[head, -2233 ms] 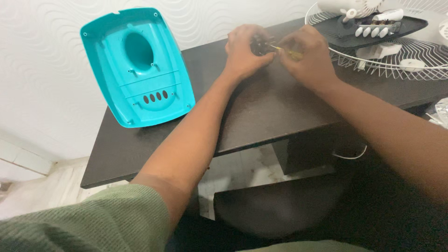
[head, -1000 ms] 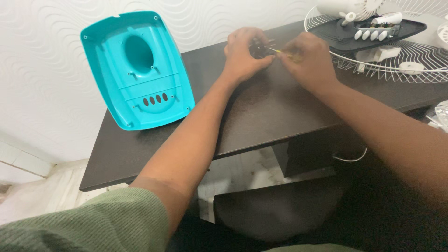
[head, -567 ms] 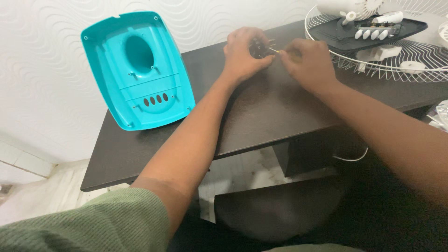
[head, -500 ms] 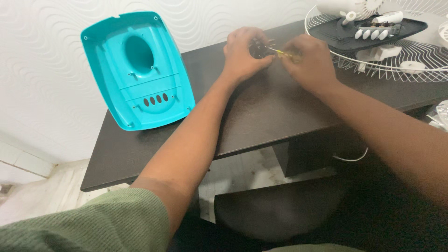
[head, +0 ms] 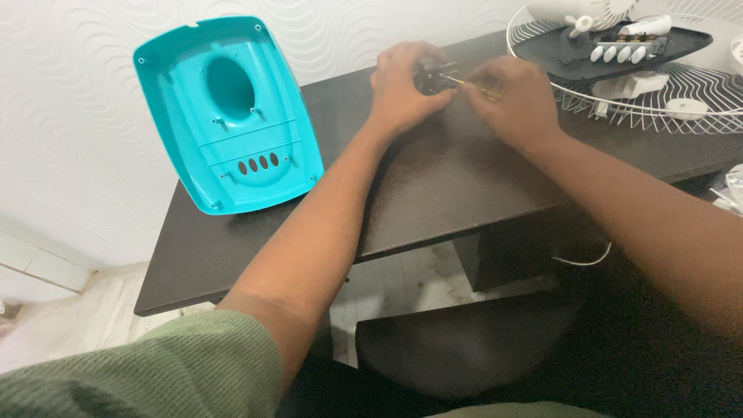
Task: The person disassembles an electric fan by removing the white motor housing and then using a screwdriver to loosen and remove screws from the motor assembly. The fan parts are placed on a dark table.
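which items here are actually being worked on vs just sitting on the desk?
In hand:
- small dark part, gripped by left hand
- yellow-handled screwdriver, held by right hand, tip at the part

Lying about:
- turquoise plastic cover, leaning on the wall
- white wire fan guard
- dark button panel on the guard

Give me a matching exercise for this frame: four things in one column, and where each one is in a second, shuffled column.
Things:
1. turquoise cover
2. wire fan guard
3. small dark part
4. screwdriver

Places:
A. in the right hand, tip at the small dark part
B. propped against the wall at the table's left end
C. held in the left hand
D. lying at the table's right end, a dark panel resting on it

Pairs: 1-B, 2-D, 3-C, 4-A
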